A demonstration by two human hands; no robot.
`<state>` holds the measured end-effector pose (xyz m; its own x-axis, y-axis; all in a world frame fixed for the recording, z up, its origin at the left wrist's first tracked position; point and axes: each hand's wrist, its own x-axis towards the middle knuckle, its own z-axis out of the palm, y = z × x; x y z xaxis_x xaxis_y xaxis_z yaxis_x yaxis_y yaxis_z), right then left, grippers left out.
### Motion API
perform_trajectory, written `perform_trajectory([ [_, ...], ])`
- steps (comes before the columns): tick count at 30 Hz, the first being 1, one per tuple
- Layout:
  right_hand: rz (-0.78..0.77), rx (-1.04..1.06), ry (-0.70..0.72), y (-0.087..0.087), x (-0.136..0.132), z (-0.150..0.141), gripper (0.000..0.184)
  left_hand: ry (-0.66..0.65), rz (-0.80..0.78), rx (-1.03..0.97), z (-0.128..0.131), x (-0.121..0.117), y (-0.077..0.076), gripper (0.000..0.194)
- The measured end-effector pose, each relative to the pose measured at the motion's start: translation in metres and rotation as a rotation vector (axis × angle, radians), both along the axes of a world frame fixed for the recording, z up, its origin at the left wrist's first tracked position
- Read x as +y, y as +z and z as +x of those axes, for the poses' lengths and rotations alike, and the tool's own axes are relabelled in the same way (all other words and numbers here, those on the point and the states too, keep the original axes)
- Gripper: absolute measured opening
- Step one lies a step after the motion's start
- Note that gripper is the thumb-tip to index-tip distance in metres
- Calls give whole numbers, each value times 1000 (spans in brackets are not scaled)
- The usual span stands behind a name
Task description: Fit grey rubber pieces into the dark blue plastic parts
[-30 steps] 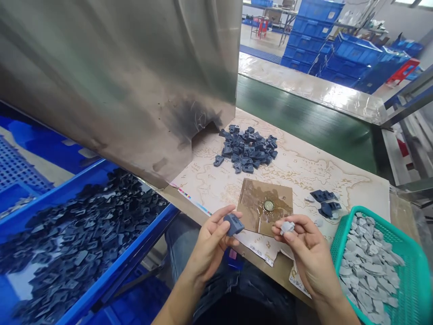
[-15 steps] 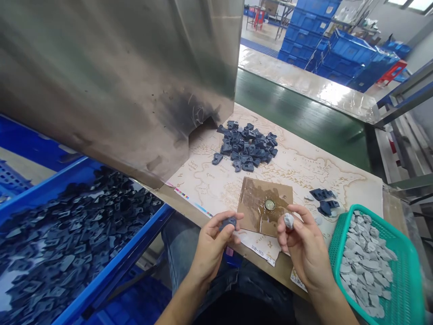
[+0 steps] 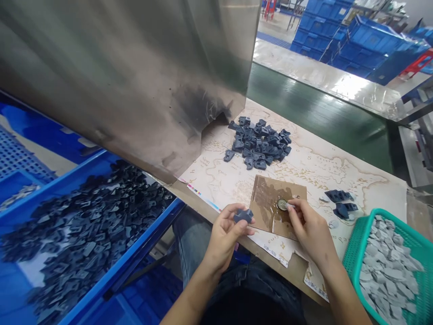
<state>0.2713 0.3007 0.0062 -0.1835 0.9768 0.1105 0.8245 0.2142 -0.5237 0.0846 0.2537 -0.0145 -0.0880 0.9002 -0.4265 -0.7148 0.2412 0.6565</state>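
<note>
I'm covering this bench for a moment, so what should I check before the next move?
1. Left hand grips the dark blue plastic part: ok.
2. Right hand is at the round disc: ok.
3. Anything pinched in the right hand: cannot tell, its fingers hide it.
4. Brown cardboard sheet is wet around the disc: ok.
5. Green plastic basket of gray pieces sits beside the right hand: ok.
6. Loose dark blue parts are gathered with the main pile: not ok, they lie apart from it.
</note>
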Motion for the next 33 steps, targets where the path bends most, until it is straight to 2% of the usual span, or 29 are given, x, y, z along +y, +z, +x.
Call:
perform_trajectory([
  [5, 103, -139, 28, -14, 7, 1, 30, -34, 3, -50, -2, 1, 2, 50],
  [8, 125, -91, 44, -8, 7, 1, 29, -21, 29, -34, -1, 1, 4, 47],
  [12, 78, 202, 69, 17, -9, -8, 16, -54, 79, -62, 3, 0, 6, 44],
  [16, -29, 521, 73, 39, -34, -26, 12, -58, 187, -69, 9, -3, 4, 37],
  [20, -186, 814, 69, 43, -45, -40, 16, 52, 413, 27, 13, -7, -1, 23],
  [22, -198, 897, 48, 40, -47, -42, 15, 98, 540, 111, 13, -10, -3, 19],
  [27, -149, 900, 89, 34, -51, -42, 12, 139, 743, 355, 9, -12, -5, 22],
  [33, -159, 849, 140, 35, -50, -41, 15, 159, 849, 474, 5, -10, -3, 21],
])
